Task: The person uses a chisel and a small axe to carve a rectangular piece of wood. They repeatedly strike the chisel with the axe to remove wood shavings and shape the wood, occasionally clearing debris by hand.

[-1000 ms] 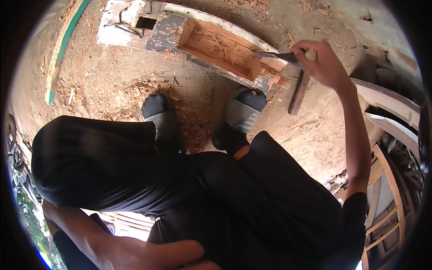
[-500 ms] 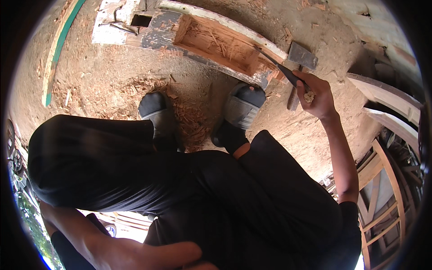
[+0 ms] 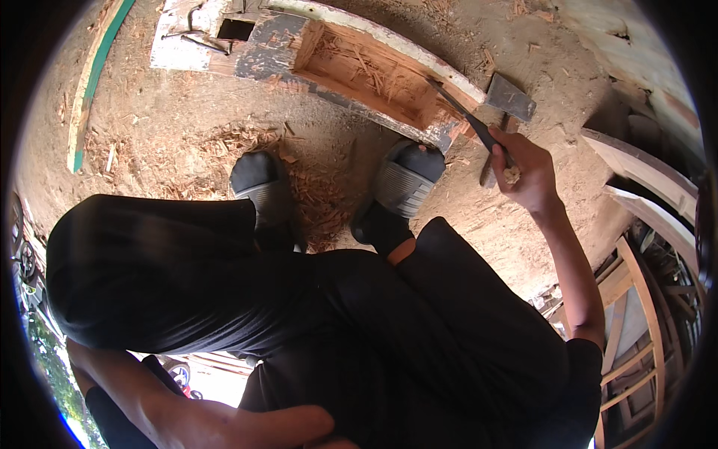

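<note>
My right hand is wrapped round the handle of a long, narrow dark chisel. The chisel's tip reaches into the right part of a long hollow cut in a curved wooden piece, where wood chips lie. Whether the tip touches the wood I cannot tell. Just beyond the hand, a hammer with a dark square head lies on the ground, its handle partly hidden. At the lower edge, my left hand lies across my lap with stretched fingers, partly cut off, and no object shows in it.
Several bent nails stick out of the wooden piece's left end. A green-edged strip lies at far left. Wood shavings cover the ground between my sandalled feet. Curved wooden parts and a wooden frame stand at right.
My right hand has shifted slightly down and to the right, with the chisel still pointing into the hollow. My left hand stays in almost the same place.
</note>
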Demonstrator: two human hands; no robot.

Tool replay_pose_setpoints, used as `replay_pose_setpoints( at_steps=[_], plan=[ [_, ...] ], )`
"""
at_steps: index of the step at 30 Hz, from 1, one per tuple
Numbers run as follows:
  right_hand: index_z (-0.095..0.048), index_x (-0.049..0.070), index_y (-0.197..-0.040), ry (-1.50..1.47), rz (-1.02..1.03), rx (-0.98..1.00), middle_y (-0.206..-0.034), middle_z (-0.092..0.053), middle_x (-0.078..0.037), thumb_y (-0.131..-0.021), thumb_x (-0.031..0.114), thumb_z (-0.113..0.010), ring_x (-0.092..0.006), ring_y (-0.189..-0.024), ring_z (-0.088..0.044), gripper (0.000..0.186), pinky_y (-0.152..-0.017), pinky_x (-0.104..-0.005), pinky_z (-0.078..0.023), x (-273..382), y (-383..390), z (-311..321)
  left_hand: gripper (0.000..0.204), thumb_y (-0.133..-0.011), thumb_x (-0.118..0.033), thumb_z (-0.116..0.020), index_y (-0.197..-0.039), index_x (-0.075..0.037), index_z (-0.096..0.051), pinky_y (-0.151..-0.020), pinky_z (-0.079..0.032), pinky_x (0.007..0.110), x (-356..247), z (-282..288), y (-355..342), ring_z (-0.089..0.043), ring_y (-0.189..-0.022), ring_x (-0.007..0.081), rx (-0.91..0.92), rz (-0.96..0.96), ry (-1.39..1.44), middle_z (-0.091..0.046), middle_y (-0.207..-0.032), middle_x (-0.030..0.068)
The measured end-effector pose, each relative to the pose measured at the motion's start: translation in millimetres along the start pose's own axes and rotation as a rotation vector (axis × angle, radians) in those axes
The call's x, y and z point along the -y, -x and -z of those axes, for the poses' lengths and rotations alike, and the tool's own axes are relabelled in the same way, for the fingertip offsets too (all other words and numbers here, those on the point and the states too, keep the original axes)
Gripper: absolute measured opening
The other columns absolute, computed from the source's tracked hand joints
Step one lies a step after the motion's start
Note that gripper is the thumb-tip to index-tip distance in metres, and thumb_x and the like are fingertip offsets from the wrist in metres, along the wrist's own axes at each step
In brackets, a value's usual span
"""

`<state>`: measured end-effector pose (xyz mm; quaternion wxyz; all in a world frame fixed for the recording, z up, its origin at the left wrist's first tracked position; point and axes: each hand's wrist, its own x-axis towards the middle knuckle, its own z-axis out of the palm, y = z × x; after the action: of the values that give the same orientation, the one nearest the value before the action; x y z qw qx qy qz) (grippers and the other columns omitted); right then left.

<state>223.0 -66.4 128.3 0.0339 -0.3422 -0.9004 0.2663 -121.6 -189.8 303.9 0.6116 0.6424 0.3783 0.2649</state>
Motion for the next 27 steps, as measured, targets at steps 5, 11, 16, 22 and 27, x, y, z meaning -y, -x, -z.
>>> replay_pose_setpoints(
  at_steps=[5, 11, 16, 22, 27],
  plan=[
    [-0.060, -0.004, -0.110, 0.124, -0.008, 0.115, -0.072, -0.060, -0.013, -0.082, -0.003, -0.063, -0.0198, -0.051, -0.061, 0.029, -0.047, -0.0304, -0.049, 18.9, 0.5, -5.2, 0.049, -0.068, -0.010, -0.063, -0.117, -0.008, -0.063, -0.052, -0.041, 0.028, 4.9, 7.5, -5.1, -0.049, -0.054, 0.0156, 0.010, 0.031, 0.009, -0.056, -0.067, 0.0052],
    [-0.061, 0.002, -0.104, -0.010, -0.009, 0.111, -0.067, -0.060, -0.009, -0.081, 0.003, -0.063, -0.0213, -0.049, -0.058, 0.023, -0.046, -0.0324, -0.048, 6.9, -16.8, 5.0, 0.049, -0.068, -0.010, -0.063, -0.117, -0.008, -0.063, -0.052, -0.041, 0.028, 8.9, 15.9, -9.3, -0.049, -0.054, 0.0156, 0.017, 0.058, 0.021, -0.056, -0.067, 0.0052],
    [-0.062, 0.003, -0.099, -0.118, -0.104, 0.185, -0.070, -0.063, -0.009, -0.083, 0.005, -0.061, -0.0224, -0.053, -0.060, 0.016, -0.052, -0.0338, -0.049, 3.0, -44.6, 25.4, 0.049, -0.068, -0.010, -0.063, -0.117, -0.008, -0.064, -0.052, -0.042, 0.028, 9.6, 20.3, -11.9, -0.049, -0.054, 0.0156, 0.014, 0.076, 0.024, -0.056, -0.067, 0.0052],
    [-0.065, 0.003, -0.092, -0.108, -0.225, 0.362, -0.077, -0.067, -0.009, -0.088, 0.012, -0.058, -0.0223, -0.072, -0.063, 0.012, -0.073, -0.0343, -0.047, -11.3, -87.3, 46.5, 0.049, -0.068, -0.010, -0.063, -0.117, -0.008, -0.064, -0.052, -0.042, 0.028, 7.9, 18.1, -13.5, -0.049, -0.054, 0.0156, 0.021, 0.084, 0.014, -0.056, -0.067, 0.0052],
    [-0.067, 0.000, -0.091, -0.103, -0.112, 0.212, -0.083, -0.067, -0.009, -0.091, 0.015, -0.056, -0.0198, -0.079, -0.063, 0.018, -0.080, -0.0331, -0.047, -34.7, -114.7, 54.5, 0.049, -0.068, -0.010, -0.063, -0.117, -0.007, -0.064, -0.052, -0.042, 0.028, 1.0, 13.0, -12.4, -0.050, -0.054, 0.0156, 0.023, 0.084, -0.027, -0.056, -0.067, 0.0052]
  ],
)
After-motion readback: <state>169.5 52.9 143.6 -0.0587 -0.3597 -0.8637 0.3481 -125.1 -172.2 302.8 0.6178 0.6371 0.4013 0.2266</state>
